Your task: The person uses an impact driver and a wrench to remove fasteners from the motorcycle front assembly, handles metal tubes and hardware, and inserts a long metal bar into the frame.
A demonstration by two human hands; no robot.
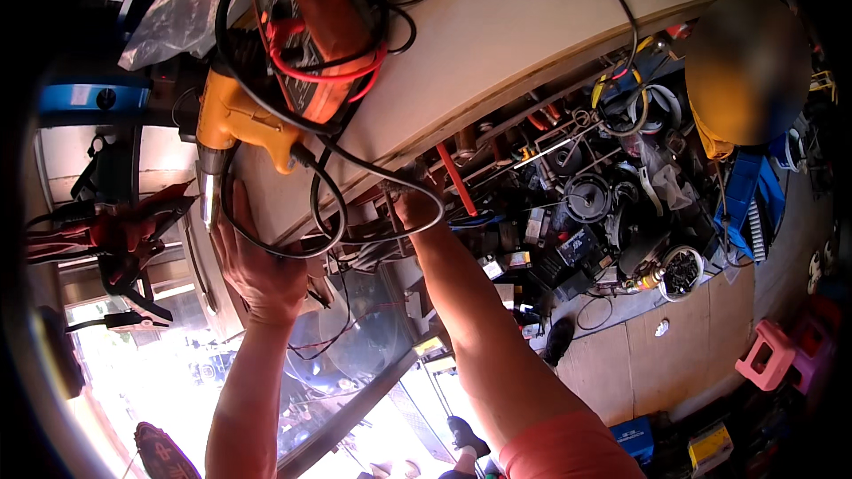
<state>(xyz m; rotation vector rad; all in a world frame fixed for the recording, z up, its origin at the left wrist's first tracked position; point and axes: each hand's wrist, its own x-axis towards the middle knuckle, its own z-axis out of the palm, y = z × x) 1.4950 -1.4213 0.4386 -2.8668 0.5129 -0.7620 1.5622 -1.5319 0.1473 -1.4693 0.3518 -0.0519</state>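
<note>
My left hand lies against the edge of the pale bench, its fingers stretched out, close to the metal nozzle of a yellow heat gun. The heat gun rests on the bench, and its black cable loops down over both hands' area. My right hand reaches in under the bench edge among tools; its fingers are hidden, so what it touches cannot be made out. A red-handled bar sticks out just right of it. Beyond the heat gun lies an orange-and-grey meter with red and black leads wound round it.
A cluttered heap of parts, boxes and cables fills the space below the bench, with a round metal pulley-like part and a white tub. Black-and-red clamps hang at left. A blue crate and pink stool stand right.
</note>
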